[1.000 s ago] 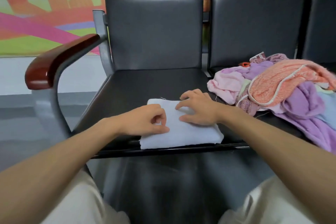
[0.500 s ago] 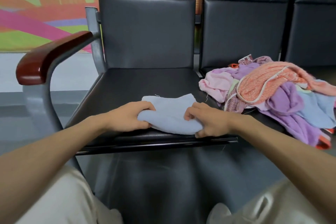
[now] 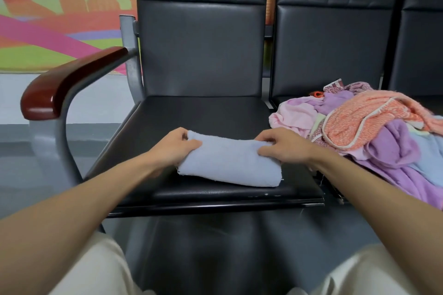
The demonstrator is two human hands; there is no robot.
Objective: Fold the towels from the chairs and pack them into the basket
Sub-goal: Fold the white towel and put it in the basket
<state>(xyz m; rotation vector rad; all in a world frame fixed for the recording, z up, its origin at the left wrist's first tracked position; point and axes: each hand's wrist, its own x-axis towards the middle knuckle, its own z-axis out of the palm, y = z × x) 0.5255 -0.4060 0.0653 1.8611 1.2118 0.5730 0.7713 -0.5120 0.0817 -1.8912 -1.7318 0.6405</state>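
- Holding the pale blue towel [image 3: 230, 163] at both ends, we have it on the front half of the black chair seat [image 3: 203, 112], close to the front edge.
- It is folded into a thick, soft oblong of several layers, rounded along its near side, with a fuzzy terry nap. Loose threads stick out at its near corners.
- It lies askew, the left end farther from us and the right end nearer.
- Our left hand [image 3: 175, 148] has its grip closed on the left end, thumb on top and fingers tucked beneath.
- Our right hand [image 3: 285, 148] has its grip closed on the far right corner, fingers curled over the edge and thumb resting on top.
- We cannot tell whether the far edge is raised off the seat.
- On the next seat to the right lies a loose heap of towels [image 3: 371, 132] in pink, lilac, orange and light blue, near our right wrist.
- A dark red armrest [image 3: 69, 81] stands at the chair's left side.
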